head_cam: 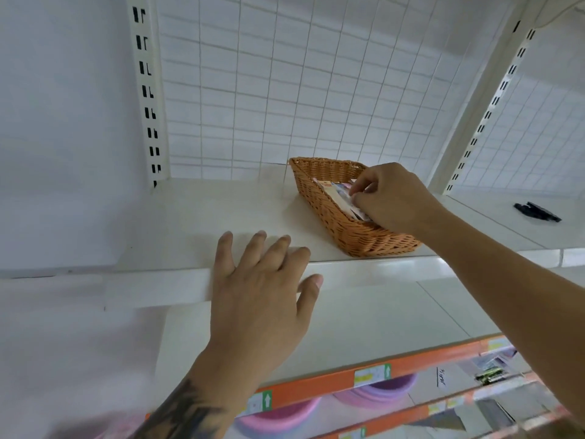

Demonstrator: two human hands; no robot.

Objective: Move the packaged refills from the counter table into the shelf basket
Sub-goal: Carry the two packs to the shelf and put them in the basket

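In the head view, the right hand (392, 198) is reaching into the wicker basket (319, 198) on the white shelf (196, 223), its grip pinching together on the packaged refills (337, 196) lying inside. The left hand (256, 296) is resting flat on the shelf's front edge, fingers spread apart, holding nothing. A black object (538, 211) is lying on the neighbouring shelf.

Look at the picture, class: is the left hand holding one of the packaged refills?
No: the left hand rests flat and open on the shelf edge, holding nothing.
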